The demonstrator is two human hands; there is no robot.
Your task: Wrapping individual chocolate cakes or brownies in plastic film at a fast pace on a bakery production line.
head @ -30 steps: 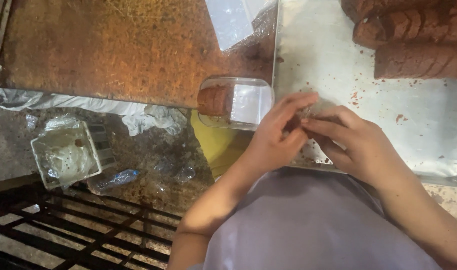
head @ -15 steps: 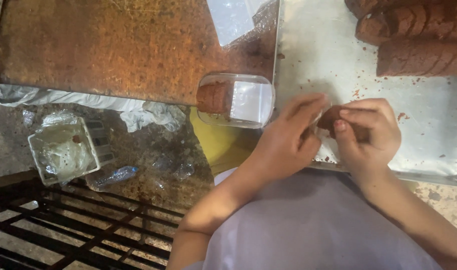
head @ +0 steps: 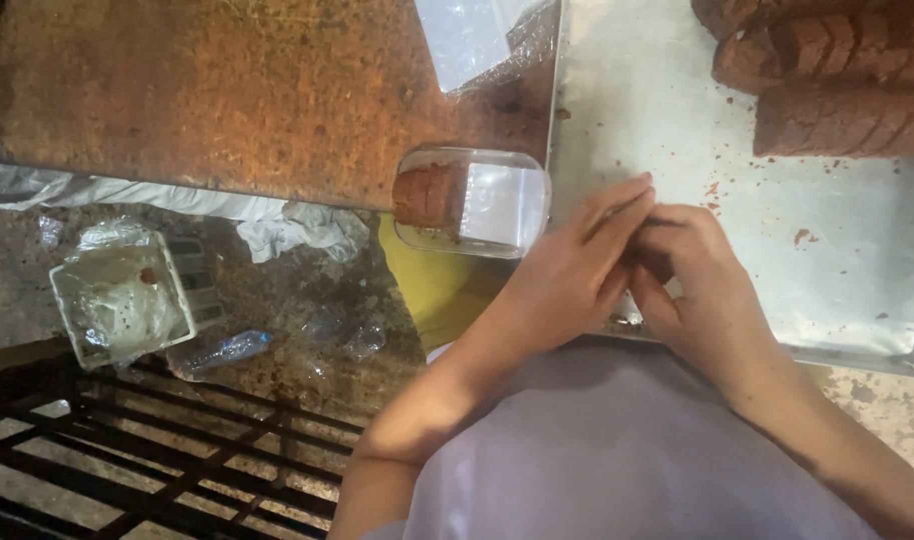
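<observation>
Over metal tray (head: 677, 120), brown piece now hidden between hands (head: 637, 260)

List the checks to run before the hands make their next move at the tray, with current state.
1. Both hands in view: ok. Left hand and right hand meet over the near edge of the metal tray.
2. What the hands hold: cannot tell, the fingers cover it.
3. Clear plastic container open and reachable: ok, just left of the left hand, with one piece of brown cake inside and room beside it.
4. Supply of sliced brown loaves: ok, at the tray's far right.
5. Tray surface clean: not ok, crumbs scattered on it.
</observation>
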